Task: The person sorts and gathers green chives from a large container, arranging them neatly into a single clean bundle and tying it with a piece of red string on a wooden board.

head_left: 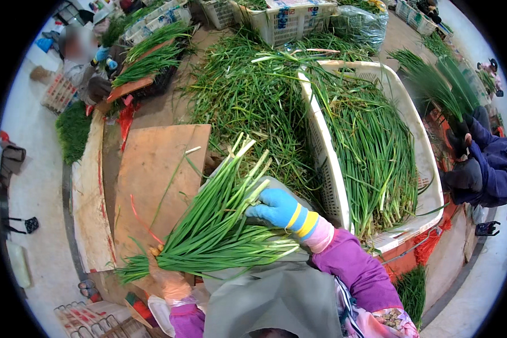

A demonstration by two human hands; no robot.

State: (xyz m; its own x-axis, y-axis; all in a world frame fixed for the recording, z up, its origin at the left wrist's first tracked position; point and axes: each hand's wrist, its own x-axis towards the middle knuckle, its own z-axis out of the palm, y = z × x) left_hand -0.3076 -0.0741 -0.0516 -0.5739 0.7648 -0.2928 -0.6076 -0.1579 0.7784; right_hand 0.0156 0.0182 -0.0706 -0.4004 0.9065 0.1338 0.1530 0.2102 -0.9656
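A bunch of garlic chives (205, 225) lies slantwise across my lap, its pale stem ends fanned toward the upper right and right. My left hand (166, 277), in a peach-coloured glove, is closed around the leafy end at the lower left; the leaves partly cover its fingers. My right hand (277, 208) wears a blue glove with yellow bands. Its fingers are curled on some stems near their pale ends, and the fingertips are partly hidden among them. Under the bunch is a grey apron (270, 298). A red tie (142, 217) shows beside my left hand.
A brown board (158, 169) lies ahead on the left. Loose chives (248, 96) are heaped beyond my hands. At the right stands a white plastic crate (327, 163) full of chives. Co-workers sit at the far left (84, 70) and the right (481, 163). More crates (293, 25) stand behind.
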